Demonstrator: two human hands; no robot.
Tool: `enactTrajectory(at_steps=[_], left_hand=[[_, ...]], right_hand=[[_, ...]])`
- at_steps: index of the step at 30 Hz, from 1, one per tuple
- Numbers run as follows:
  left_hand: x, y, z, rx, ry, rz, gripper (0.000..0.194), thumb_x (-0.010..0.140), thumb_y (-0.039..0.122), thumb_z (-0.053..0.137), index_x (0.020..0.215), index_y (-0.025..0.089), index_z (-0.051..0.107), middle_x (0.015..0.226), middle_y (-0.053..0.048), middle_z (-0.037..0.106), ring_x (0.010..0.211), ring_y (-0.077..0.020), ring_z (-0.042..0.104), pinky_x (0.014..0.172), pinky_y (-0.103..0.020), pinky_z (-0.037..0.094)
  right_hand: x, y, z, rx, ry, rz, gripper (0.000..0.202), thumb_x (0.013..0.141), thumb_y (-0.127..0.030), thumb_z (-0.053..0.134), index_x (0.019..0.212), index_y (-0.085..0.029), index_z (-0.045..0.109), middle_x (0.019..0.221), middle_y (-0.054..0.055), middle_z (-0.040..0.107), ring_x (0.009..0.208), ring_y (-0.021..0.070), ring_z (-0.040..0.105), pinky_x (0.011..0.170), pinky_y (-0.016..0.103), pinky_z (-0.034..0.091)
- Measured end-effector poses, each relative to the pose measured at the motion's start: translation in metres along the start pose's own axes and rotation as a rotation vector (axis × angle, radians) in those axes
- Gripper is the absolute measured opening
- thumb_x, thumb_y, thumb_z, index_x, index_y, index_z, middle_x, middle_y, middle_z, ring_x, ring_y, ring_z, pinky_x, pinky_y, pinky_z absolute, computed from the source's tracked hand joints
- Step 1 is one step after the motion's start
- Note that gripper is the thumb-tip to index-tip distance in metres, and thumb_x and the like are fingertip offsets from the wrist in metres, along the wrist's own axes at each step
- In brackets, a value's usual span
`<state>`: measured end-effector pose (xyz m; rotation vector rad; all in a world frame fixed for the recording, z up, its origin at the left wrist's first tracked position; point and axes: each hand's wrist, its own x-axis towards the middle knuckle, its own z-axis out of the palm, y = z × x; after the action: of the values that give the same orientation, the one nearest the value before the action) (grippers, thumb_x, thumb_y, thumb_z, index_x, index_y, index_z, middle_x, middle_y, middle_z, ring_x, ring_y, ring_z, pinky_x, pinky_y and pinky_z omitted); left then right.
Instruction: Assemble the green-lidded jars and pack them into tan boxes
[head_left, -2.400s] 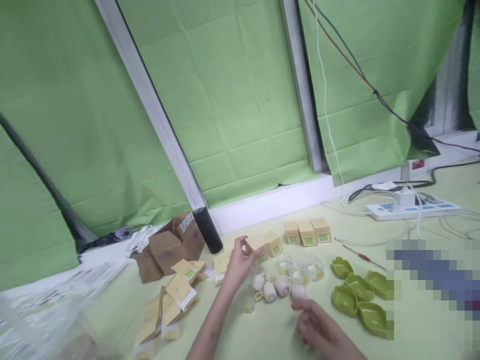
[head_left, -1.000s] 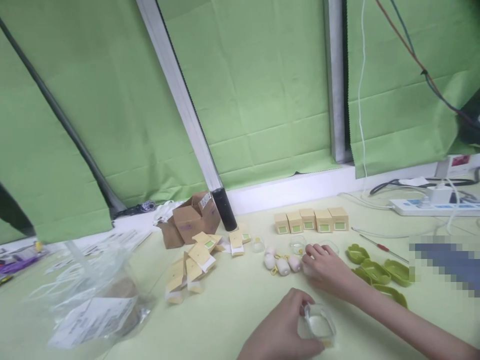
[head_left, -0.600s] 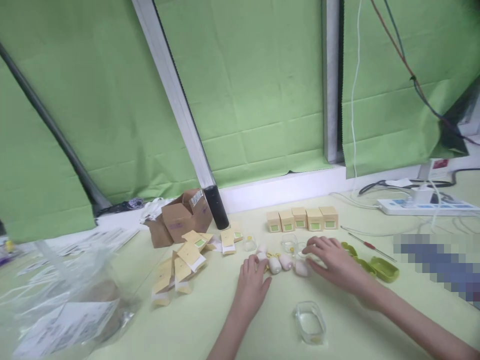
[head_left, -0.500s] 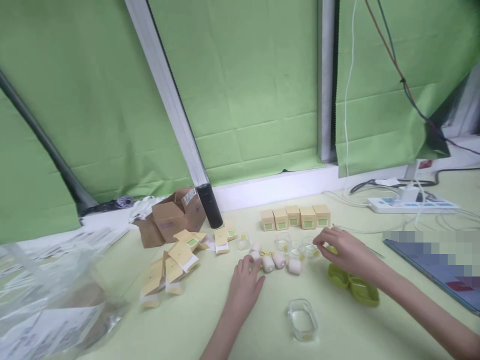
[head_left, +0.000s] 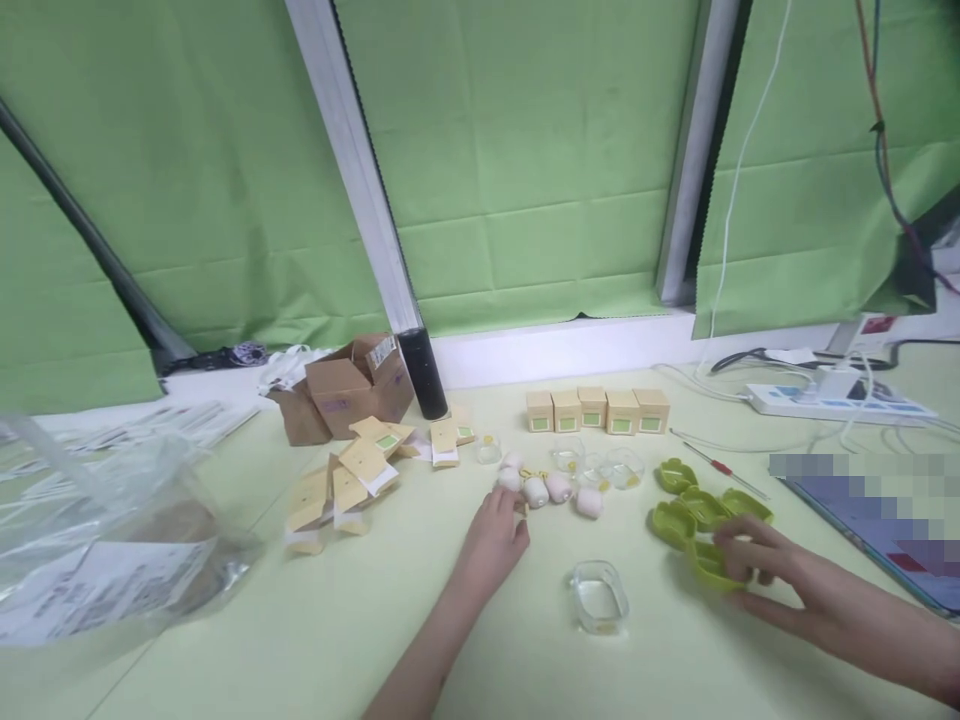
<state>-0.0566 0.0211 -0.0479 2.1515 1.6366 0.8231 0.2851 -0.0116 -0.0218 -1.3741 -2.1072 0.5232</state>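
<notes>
container (head_left: 600, 598) between hands | right hand (head_left: 814, 592): shifted onto green dish (head_left: 706, 564), grip indeterminate | left hand (head_left: 491, 535): at pale cylinders (head_left: 535, 491), grip indeterminate

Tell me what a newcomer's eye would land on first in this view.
Probably the big green blinds filling the upper part of the view. Next might come the bright green dishes at the right of the table, with the right hand at the nearest ones, and the row of five small tan boxes standing near the wall.
</notes>
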Motion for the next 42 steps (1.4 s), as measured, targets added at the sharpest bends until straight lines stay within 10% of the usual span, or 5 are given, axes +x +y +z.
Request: enactTrajectory(at_steps=[4,16,22,37,42], left_hand=[[-0.001,0.002,-0.005,-0.194,0.041,-0.062,0.009,0.072,0.016,0.051,0.078,0.022,0.055,0.094,-0.004,0.053,0.097,-0.0231,0.05,0.091,-0.039,0.038],[-0.01,0.051,0.0,-1.042,-0.072,-0.17,0.029,0.081,0.044,0.048,0.091,0.017,0.053,0.086,-0.006,0.061,0.078,-0.0173,0.059,0.067,-0.027,0.046],[-0.016,0.055,-0.005,-1.449,-0.194,-0.194,0.034,0.075,0.033,0.064,0.104,0.017,0.058,0.1,-0.008,0.062,0.094,-0.0201,0.058,0.086,-0.032,0.042],[-0.017,0.062,-0.003,-1.455,-0.239,-0.433,0.042,0.071,0.027,0.069,0.107,0.019,0.049,0.09,-0.006,0.069,0.077,-0.018,0.066,0.081,-0.035,0.047],[-0.011,0.058,-0.006,-1.398,-0.072,-0.489,0.033,0.076,0.03,0.058,0.106,0.017,0.05,0.105,-0.01,0.063,0.067,-0.0176,0.064,0.06,-0.032,0.051]], right_hand=[[0.033,-0.042,0.003,0.203,-0.166,0.023,0.024,0.08,-0.047,0.058,0.073,-0.024,0.056,0.128,0.005,0.054,0.113,0.0288,0.051,0.089,0.038,0.046],[0.062,-0.11,0.068,0.377,-0.112,-0.246,0.008,0.084,-0.029,0.054,0.092,-0.026,0.052,0.114,0.004,0.049,0.107,0.0209,0.051,0.089,0.037,0.045],[0.057,-0.108,0.064,0.465,-0.133,-0.305,0.017,0.087,-0.03,0.05,0.104,-0.026,0.052,0.112,0.005,0.052,0.1,0.0193,0.054,0.086,0.034,0.047],[0.071,-0.081,0.064,0.435,-0.074,-0.16,0.015,0.081,-0.03,0.059,0.084,-0.02,0.069,0.073,0.001,0.054,0.064,0.0139,0.054,0.06,0.028,0.046],[0.072,-0.08,0.056,0.676,0.072,0.004,0.019,0.078,-0.037,0.063,0.081,-0.02,0.057,0.065,-0.001,0.06,0.058,0.0149,0.06,0.055,0.028,0.05]])
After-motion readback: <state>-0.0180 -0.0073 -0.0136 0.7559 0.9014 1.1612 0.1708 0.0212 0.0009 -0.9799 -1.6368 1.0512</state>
